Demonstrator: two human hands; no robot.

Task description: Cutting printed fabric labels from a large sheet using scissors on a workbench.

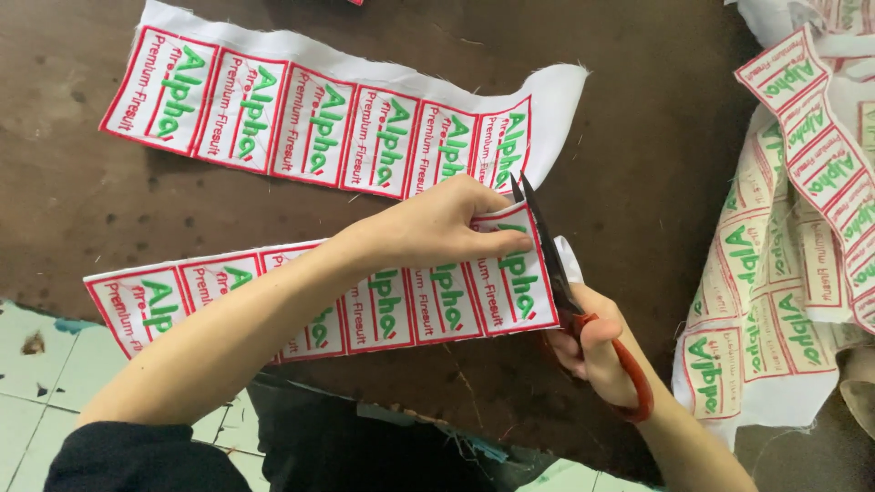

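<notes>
My left hand [437, 223] pinches the right end of a white fabric strip [410, 305] bearing several red-bordered labels with green lettering. My right hand [597, 351] grips red-handled scissors [556, 264]. Their dark blades point away from me and run along the strip's right edge, just right of my left fingertips. A second strip of the same labels [310, 114] lies flat on the dark table, farther from me.
A heap of more label strips [793, 246] is piled at the right side of the brown wooden table [656, 137]. The table's worn near edge [392, 410] sits above a pale tiled floor [36, 383] at the lower left.
</notes>
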